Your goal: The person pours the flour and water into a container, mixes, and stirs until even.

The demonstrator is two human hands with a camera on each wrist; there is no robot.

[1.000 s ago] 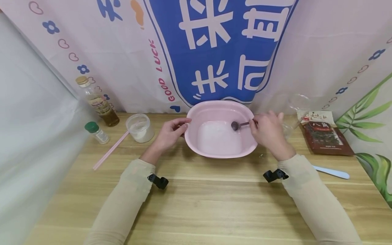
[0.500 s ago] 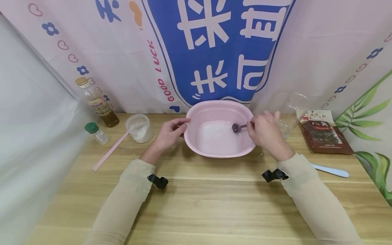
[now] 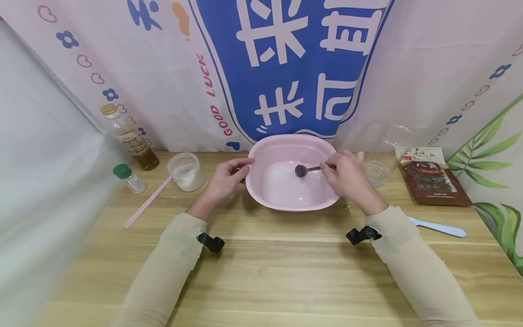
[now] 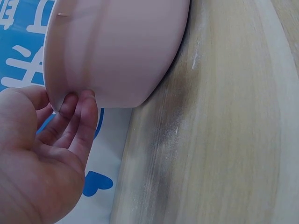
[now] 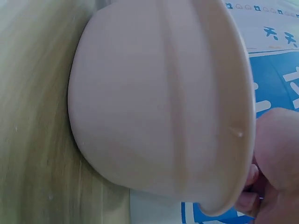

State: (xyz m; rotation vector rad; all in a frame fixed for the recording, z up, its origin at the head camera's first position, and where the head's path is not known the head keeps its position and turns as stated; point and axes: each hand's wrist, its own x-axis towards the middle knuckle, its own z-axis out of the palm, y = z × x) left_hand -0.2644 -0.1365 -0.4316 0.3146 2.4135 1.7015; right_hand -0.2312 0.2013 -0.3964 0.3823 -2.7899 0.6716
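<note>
A pink plastic basin [image 3: 286, 144] stands on the wooden table, against the printed cloth. Its bottom looks whitish and glossy; whether liquid or powder lies there I cannot tell. My left hand [image 3: 225, 180] pinches the basin's left rim; in the left wrist view its fingertips [image 4: 87, 94] press the outer wall under the lip. Over the right rim, my right hand [image 3: 347, 175] grips the handle of a small dark spoon [image 3: 301, 171] whose bowl is inside the basin. In the right wrist view, the basin wall [image 5: 135, 93] hides the spoon.
On the left are an oil bottle [image 3: 136, 145], a green-capped shaker [image 3: 130, 178], pink chopsticks [image 3: 148, 202] and a clear tub of white powder [image 3: 186, 171]. At right lie a clear open container [image 3: 376, 170], a red-brown spice packet [image 3: 433, 179] and a light-blue utensil [image 3: 443, 227].
My right hand has moved left, carrying the spoon bowl from the basin's right side toward its middle. The left hand keeps its place on the rim.
</note>
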